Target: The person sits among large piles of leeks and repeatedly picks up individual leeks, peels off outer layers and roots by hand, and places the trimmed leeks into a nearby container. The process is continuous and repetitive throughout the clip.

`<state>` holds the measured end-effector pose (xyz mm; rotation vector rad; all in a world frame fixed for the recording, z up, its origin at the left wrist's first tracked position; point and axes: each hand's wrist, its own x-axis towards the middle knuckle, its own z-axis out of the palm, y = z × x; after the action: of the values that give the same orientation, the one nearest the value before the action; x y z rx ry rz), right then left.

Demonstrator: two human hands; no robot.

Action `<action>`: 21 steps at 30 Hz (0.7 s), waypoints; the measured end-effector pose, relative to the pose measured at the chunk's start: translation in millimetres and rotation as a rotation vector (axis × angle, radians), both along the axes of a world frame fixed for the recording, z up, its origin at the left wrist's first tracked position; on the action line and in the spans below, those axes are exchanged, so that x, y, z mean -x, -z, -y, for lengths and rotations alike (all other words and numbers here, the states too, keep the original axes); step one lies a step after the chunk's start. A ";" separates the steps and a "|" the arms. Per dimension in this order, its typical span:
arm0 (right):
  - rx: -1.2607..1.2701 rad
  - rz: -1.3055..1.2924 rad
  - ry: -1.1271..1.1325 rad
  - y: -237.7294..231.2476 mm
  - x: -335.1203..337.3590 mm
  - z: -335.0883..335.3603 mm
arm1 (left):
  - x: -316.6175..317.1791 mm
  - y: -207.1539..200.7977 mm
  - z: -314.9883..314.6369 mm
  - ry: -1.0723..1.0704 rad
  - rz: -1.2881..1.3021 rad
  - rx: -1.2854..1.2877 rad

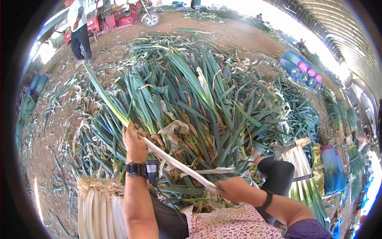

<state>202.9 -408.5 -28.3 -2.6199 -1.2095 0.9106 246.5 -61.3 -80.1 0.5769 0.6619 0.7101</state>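
A long green onion [175, 161] stretches slantwise across my front, its white stalk running down to the right and its green leaves up to the far left. My left hand [134, 139] is closed around it where green meets white. At its root end, my right hand [234, 189] grips it with bent fingers; the tip there is partly hidden. Beyond my hands spreads a large heap of green onions [191, 99], with dry brown and whitish leaves among them. Trimmed white-stalked bundles lie on both sides: one bundle at the lower left [99, 211], another at the right [300, 163].
A person [79, 30] stands at the far left near a red three-wheeled cart [119, 22]. Blue-wrapped bundles [304, 71] are stacked at the far right, and more blue wrapping [333, 169] is nearer. Scattered leaves cover the dirt floor [59, 131]. My bent knee [278, 173] is right of centre.
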 end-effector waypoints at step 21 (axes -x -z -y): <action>-1.265 -0.483 0.825 5.0 -26.7 23.7 | 14.8 -4.2 205.8 0.973 0.471 -1.212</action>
<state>229.5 -432.2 -33.3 -1.4461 -0.2595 0.3310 231.7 -267.1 -75.9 1.6184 -0.5987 0.2085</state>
